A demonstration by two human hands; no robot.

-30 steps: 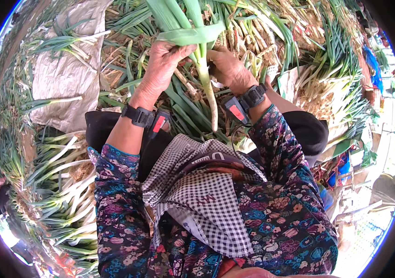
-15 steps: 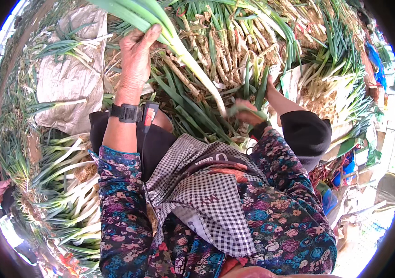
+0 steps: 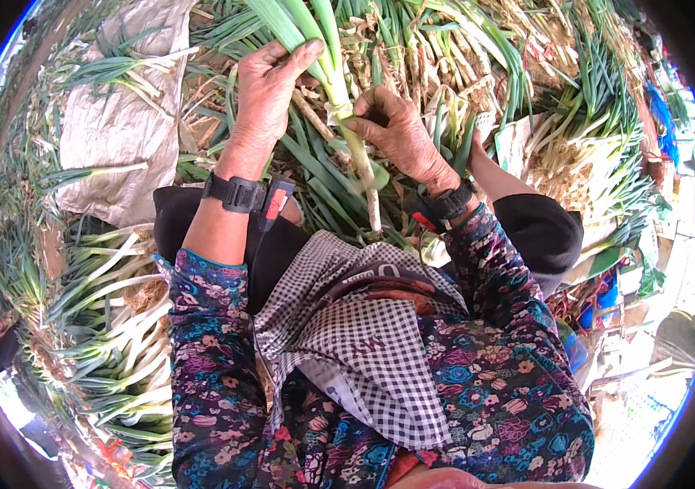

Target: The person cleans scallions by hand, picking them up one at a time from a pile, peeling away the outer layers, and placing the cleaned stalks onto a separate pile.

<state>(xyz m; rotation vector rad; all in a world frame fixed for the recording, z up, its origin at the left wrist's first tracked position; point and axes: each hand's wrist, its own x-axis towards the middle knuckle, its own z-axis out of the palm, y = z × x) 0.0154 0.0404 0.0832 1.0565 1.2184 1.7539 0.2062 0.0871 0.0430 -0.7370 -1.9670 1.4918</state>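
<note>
Heaped green onions crowd the ground to every rim, with a crumpled pale sack [image 3: 119, 130] at upper left. At top centre, the left hand [image 3: 266, 98] grips the leafy top of 1 smooth green onion [image 3: 347, 122]; the right hand [image 3: 396, 130] pinches its pale stalk.

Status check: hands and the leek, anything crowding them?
Left hand shut on leek at its green leaves. Right hand shut on the pale stalk just below. Leek pile close all round; nothing blocking.
</note>
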